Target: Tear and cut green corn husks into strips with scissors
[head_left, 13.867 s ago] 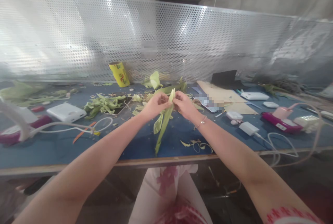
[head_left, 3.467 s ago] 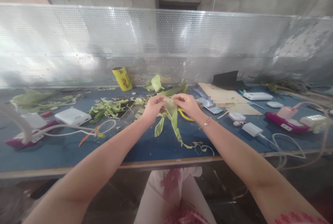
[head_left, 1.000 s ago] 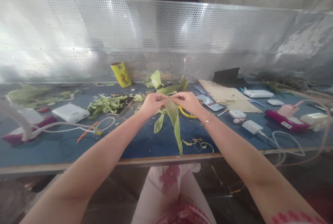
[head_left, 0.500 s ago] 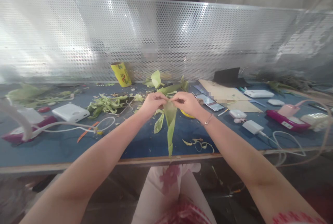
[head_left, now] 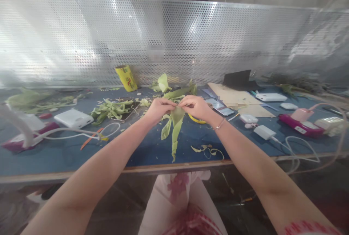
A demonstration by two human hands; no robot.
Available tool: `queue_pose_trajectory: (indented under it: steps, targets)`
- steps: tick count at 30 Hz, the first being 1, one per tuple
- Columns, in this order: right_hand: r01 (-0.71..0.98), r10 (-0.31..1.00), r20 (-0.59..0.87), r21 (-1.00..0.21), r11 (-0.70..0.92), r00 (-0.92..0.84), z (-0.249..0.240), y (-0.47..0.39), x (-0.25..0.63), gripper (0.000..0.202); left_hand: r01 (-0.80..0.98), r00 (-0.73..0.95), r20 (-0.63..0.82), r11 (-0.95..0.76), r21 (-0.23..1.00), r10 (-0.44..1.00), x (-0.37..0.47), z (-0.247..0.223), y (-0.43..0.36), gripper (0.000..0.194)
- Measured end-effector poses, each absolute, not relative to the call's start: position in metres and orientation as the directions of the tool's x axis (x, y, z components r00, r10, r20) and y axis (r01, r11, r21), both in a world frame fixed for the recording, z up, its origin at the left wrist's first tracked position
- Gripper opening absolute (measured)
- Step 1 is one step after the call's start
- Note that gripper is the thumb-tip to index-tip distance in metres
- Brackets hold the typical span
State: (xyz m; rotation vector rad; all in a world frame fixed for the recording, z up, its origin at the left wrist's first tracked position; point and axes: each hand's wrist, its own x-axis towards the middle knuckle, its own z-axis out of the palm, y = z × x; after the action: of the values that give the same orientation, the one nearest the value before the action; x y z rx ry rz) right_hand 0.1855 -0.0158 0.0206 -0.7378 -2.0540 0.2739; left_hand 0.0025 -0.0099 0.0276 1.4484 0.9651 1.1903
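A long pale-green leaf (head_left: 177, 122) hangs from my fingertips over the blue table, its narrow end curling near the front edge. My left hand (head_left: 160, 109) pinches its upper end from the left. From the right, my right hand (head_left: 197, 107) pinches the same end, fingertips nearly touching the left ones. A smaller green leaf (head_left: 166, 129) dangles just left of it. Behind the hands lie more broad green leaves (head_left: 178, 92). A yellow ring-shaped thing (head_left: 196, 119) shows partly under my right hand, the rest of it hidden.
Left are a heap of green strips (head_left: 111, 110), a white box-shaped device (head_left: 73, 118) and an orange strip (head_left: 91, 139). A yellow can-like tube (head_left: 126, 78) leans by the perforated panel (head_left: 185, 38). Right are a phone (head_left: 222, 107), cardboard (head_left: 231, 95), a white charger (head_left: 264, 132) and cables.
The hanging leaf's lower end has swung slightly left and up. Both hands keep pinching its top in almost the same place.
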Motion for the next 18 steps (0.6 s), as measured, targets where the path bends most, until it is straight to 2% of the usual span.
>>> queue_pose_trajectory:
  steps: [7,18]
  targets:
    - [0.446,0.701,0.622,-0.548,0.707,-0.348,0.0188,-0.0154,0.186,0.015,0.076,0.254,0.232,-0.258,0.963,0.939,0.0028,0.0314,-0.0152,0.018]
    - [0.48,0.723,0.595,-0.549,0.684,-0.351,0.0215,-0.0174,0.1862,0.012,0.205,0.273,0.283,-0.343,0.917,0.919,0.0001,0.0319,-0.013,0.014]
